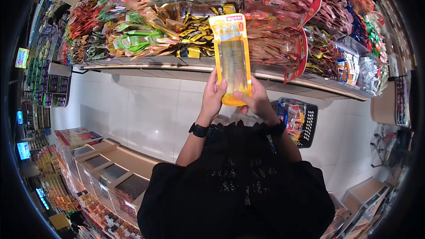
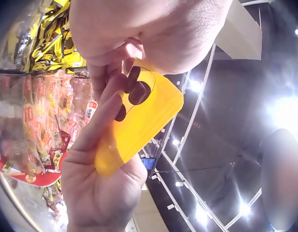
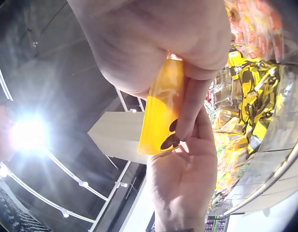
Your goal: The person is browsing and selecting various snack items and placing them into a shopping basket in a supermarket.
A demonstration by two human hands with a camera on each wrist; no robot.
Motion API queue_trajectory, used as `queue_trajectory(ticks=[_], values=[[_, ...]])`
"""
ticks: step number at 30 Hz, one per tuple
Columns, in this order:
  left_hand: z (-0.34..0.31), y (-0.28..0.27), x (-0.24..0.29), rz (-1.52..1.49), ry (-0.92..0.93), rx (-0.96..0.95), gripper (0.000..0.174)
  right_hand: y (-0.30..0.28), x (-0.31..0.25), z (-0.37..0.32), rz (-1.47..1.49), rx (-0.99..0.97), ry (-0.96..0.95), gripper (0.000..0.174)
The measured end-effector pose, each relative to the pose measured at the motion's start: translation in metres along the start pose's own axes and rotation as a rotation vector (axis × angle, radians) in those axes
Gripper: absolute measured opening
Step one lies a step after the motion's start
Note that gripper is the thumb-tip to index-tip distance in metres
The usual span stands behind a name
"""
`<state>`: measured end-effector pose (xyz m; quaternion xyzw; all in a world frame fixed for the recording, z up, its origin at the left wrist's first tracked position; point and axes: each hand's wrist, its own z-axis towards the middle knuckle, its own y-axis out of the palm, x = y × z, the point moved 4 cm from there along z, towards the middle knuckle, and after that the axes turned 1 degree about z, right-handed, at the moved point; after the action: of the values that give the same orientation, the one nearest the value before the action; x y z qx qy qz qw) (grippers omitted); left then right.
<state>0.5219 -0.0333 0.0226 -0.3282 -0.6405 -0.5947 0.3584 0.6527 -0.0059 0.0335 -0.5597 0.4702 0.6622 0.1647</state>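
A long yellow package (image 1: 232, 62) with a clear window is held upright by both hands at its lower end. The left hand (image 1: 213, 99) grips its left edge, thumb on the front. On the right edge the right hand (image 1: 259, 99) pinches it, thumb across the lower front. In the left wrist view the yellow bottom of the package (image 2: 144, 116) with dark oval marks lies between the left hand (image 2: 173, 29) and the other palm. The right wrist view has the package (image 3: 161, 111) under the right hand (image 3: 153, 43), fingers behind it.
A shelf edge (image 1: 177, 67) runs below heaps of bagged goods, including yellow-black packets (image 1: 197, 33) and red-edged bins. A black basket (image 1: 311, 121) with packets stands on the floor at right. Wooden bins (image 1: 128, 159) stand at lower left, and another display (image 1: 57, 79) at far left.
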Motion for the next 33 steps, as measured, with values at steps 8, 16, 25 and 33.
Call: queue_trajectory(ticks=[8, 16, 25, 33], values=[[-0.065, -0.015, 0.008, 0.004, -0.026, -0.032, 0.059, 0.04, 0.033, -0.048, -0.058, 0.066, 0.012, 0.053], [-0.135, -0.012, -0.023, -0.067, -0.107, -0.072, 0.059, 0.058, 0.06, -0.127, -0.208, 0.191, -0.053, 0.05], [-0.16, 0.022, -0.063, -0.038, -0.178, -0.17, 0.059, 0.031, 0.062, -0.183, -0.151, 0.285, -0.111, 0.05], [-0.149, 0.121, -0.156, 0.085, -0.3, -0.268, 0.056, -0.084, 0.06, -0.262, -0.207, 0.512, -0.121, 0.045]])
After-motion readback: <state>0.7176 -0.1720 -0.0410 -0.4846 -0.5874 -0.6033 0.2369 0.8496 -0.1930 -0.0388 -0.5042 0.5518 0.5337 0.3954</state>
